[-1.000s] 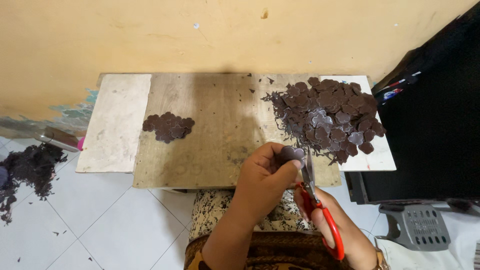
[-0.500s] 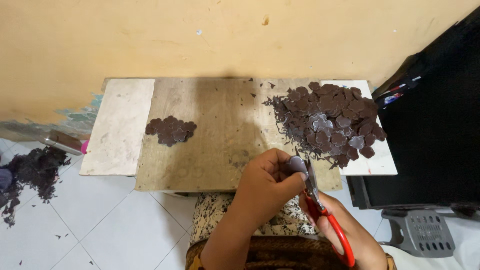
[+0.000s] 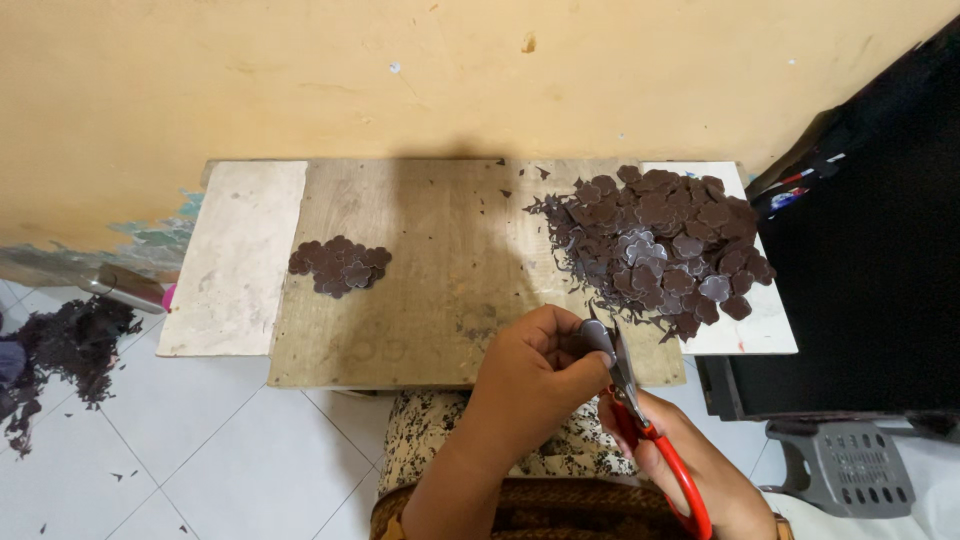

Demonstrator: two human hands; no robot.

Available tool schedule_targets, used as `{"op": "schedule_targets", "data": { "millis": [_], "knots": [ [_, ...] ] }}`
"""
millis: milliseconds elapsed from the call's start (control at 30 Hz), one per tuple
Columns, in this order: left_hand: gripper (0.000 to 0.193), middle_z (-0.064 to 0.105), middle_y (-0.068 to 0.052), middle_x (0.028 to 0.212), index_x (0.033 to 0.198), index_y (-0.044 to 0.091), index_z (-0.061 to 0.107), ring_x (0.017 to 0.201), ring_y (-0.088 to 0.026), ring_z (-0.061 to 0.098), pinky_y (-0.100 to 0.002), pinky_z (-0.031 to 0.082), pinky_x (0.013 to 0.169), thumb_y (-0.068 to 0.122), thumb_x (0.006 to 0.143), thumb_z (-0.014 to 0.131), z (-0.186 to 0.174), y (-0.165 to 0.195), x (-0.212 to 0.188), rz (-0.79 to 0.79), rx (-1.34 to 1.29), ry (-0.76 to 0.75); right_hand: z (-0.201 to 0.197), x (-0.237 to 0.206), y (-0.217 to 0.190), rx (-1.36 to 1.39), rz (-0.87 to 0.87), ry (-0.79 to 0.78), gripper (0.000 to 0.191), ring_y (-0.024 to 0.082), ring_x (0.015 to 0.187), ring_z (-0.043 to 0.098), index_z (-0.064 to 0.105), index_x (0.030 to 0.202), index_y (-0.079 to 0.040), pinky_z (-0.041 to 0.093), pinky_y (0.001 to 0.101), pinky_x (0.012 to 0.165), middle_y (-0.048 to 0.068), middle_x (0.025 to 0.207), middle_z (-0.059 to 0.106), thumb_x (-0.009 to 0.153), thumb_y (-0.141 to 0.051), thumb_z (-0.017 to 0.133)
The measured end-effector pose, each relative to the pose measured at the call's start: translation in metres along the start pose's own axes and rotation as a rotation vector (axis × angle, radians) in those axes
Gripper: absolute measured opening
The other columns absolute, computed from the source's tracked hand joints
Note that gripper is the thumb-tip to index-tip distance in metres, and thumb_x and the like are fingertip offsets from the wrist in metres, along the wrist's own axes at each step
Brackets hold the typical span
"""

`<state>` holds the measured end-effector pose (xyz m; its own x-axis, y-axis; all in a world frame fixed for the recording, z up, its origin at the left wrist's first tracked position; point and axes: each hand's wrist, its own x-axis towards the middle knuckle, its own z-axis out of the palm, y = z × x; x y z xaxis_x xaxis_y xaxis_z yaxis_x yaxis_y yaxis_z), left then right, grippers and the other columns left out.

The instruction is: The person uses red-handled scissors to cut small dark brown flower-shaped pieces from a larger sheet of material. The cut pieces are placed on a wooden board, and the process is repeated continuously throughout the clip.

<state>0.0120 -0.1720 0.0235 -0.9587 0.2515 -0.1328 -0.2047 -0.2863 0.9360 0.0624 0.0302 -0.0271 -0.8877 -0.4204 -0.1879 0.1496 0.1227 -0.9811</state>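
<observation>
Pinching brown cutout [image 3: 597,335] in left hand [image 3: 535,375] grip; right hand [image 3: 690,470] grip round red scissors [image 3: 650,435], big brown pile [image 3: 665,240] behind

We see a low wooden bench [image 3: 440,290] set against a yellow-orange wall [image 3: 400,80], with a pale board [image 3: 235,260] lying along its left side and a white board [image 3: 765,325] at its right end. A small heap of dark brown cut shapes [image 3: 340,266] rests on the wood left of centre. On the white tiled floor [image 3: 190,440] at far left lies a scatter of dark scraps [image 3: 65,350]. At right stands a large black panel [image 3: 870,280], with a grey plastic stool [image 3: 850,470] below it.
</observation>
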Motion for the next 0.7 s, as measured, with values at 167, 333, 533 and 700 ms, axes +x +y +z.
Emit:
{"op": "schedule_targets", "data": {
  "millis": [167,333,533,700],
  "knots": [
    [0.017,0.072,-0.007,0.087,0.100,-0.004,0.066,0.073,-0.007,0.066,-0.022,0.055,0.065,0.003,0.086,0.072,-0.001,0.000,0.000,-0.003,0.025,-0.005,0.001,0.000,-0.002,-0.036,-0.005,0.003,0.089,0.016,0.074,0.046,0.060,0.115,0.002,0.044,0.0307,0.065,0.004,0.080,0.054,0.086,-0.081,0.046],
    [0.015,0.071,-0.005,0.087,0.099,-0.003,0.064,0.074,-0.007,0.066,-0.022,0.054,0.066,0.001,0.087,0.071,-0.001,0.001,0.000,0.005,-0.058,-0.025,-0.001,0.000,0.007,-0.080,-0.035,0.017,0.090,0.014,0.069,0.043,0.063,0.111,0.002,0.039,0.0300,0.059,0.002,0.073,0.046,0.085,-0.082,0.043],
    [0.010,0.069,-0.005,0.084,0.098,-0.002,0.064,0.073,-0.008,0.065,-0.023,0.054,0.065,0.001,0.089,0.069,-0.001,-0.001,0.001,0.025,-0.102,-0.032,-0.002,0.000,0.011,-0.032,-0.061,0.004,0.089,0.015,0.072,0.038,0.059,0.106,0.005,0.038,0.0303,0.060,0.002,0.076,0.044,0.090,-0.081,0.043],
    [0.010,0.069,-0.005,0.084,0.098,-0.002,0.064,0.072,-0.007,0.063,-0.022,0.052,0.063,0.002,0.090,0.069,0.000,-0.002,-0.001,0.079,-0.065,-0.031,0.003,0.000,0.003,0.004,-0.090,-0.044,0.093,0.015,0.077,0.046,0.058,0.123,0.005,0.044,0.0311,0.066,0.004,0.086,0.051,0.088,-0.080,0.047]
  ]
}}
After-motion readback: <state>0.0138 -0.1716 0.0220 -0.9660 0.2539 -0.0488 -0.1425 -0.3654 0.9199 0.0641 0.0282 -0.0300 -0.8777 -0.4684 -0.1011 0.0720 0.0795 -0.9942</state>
